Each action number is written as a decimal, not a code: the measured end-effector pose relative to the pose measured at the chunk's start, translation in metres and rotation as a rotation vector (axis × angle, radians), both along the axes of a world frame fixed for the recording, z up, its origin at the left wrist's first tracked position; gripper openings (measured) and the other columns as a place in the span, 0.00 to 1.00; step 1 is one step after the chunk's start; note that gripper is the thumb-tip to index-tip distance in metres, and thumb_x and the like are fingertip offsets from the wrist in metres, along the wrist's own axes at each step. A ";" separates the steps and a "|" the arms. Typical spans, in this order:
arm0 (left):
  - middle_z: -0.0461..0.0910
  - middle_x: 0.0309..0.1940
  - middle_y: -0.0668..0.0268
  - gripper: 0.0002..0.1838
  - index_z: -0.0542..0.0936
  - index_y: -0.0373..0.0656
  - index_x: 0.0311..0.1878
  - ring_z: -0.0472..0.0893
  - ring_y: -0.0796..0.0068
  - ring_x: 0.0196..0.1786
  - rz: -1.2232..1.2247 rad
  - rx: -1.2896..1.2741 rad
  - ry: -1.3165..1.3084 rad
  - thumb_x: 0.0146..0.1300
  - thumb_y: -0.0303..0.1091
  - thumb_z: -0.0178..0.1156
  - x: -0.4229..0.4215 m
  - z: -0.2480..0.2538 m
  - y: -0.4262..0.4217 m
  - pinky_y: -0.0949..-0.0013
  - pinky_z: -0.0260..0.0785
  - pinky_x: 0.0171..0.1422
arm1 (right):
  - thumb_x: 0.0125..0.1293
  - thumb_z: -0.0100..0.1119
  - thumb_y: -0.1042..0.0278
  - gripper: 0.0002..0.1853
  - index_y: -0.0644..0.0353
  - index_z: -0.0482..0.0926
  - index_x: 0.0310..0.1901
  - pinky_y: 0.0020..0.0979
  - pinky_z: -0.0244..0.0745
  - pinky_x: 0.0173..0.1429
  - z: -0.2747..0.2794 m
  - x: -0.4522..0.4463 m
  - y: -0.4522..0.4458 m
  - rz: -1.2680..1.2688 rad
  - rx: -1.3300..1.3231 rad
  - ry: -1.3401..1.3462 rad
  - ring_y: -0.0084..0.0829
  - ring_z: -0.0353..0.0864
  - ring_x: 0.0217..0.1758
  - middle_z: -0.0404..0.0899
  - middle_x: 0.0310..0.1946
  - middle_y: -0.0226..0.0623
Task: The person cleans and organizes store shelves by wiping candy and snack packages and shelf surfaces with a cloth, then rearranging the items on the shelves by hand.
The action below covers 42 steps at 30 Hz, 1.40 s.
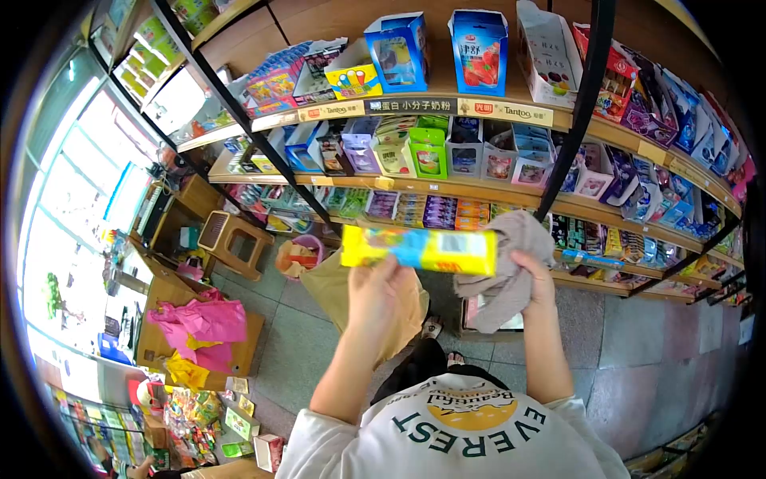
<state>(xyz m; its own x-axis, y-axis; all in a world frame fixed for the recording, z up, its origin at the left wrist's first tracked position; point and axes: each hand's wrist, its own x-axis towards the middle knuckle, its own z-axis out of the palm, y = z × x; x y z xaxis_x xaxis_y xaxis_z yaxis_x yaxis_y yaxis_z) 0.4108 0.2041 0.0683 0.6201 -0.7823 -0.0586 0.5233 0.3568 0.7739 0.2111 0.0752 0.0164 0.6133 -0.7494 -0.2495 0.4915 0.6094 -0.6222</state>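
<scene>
A long yellow packet point(419, 249) with a blue middle and a barcode label is gripped from below by my left hand point(375, 291). My right hand point(533, 279) clutches a crumpled greyish cloth point(511, 267), which hangs down beside the packet. The packet's right end meets or overlaps the cloth; I cannot tell whether they press together. Both are held up in front of the shelves, and the packet's print is blurred. Behind my left hand spreads a tan sheet or bag point(335, 299), partly hidden by my forearm.
Wooden shelves point(383, 185) with black uprights point(578, 112) carry rows of small boxes and packets. On the left are a brown stool point(231, 239), a pink bin point(307, 255) and a pink plastic bag point(199, 326) on a wooden counter. Packages point(191, 419) lie at lower left.
</scene>
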 end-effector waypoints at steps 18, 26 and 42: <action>0.79 0.21 0.57 0.24 0.81 0.40 0.28 0.81 0.67 0.28 0.483 0.861 -1.810 0.44 0.56 0.57 0.283 0.229 -0.261 0.66 0.72 0.35 | 0.53 0.53 0.64 0.23 0.60 0.67 0.52 0.40 0.64 0.58 -0.086 -0.058 0.027 -0.613 0.224 0.136 0.41 0.69 0.53 0.71 0.49 0.40; 0.76 0.46 0.55 0.16 0.78 0.43 0.44 0.75 0.60 0.51 0.140 0.839 -2.000 0.52 0.35 0.52 0.280 0.189 -0.419 0.63 0.69 0.51 | 0.54 0.52 0.66 0.22 0.61 0.68 0.51 0.39 0.65 0.57 -0.058 0.048 0.014 -0.692 0.141 0.166 0.39 0.70 0.52 0.71 0.48 0.40; 0.76 0.39 0.46 0.20 0.77 0.38 0.40 0.77 0.54 0.41 -0.391 -0.128 -2.096 0.54 0.44 0.49 0.307 0.142 -0.317 0.62 0.68 0.45 | 0.56 0.50 0.66 0.24 0.63 0.64 0.56 0.36 0.64 0.58 0.156 0.233 -0.101 -0.448 -0.464 0.287 0.35 0.71 0.53 0.71 0.51 0.40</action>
<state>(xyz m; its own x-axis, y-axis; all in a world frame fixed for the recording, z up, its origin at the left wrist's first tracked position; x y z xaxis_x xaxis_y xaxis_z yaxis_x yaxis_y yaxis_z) 0.7175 -0.1131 0.2104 -0.4729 -0.7965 0.3767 -0.8181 0.5557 0.1479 0.4437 -0.0259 0.1727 0.1783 -0.9826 0.0513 0.4111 0.0270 -0.9112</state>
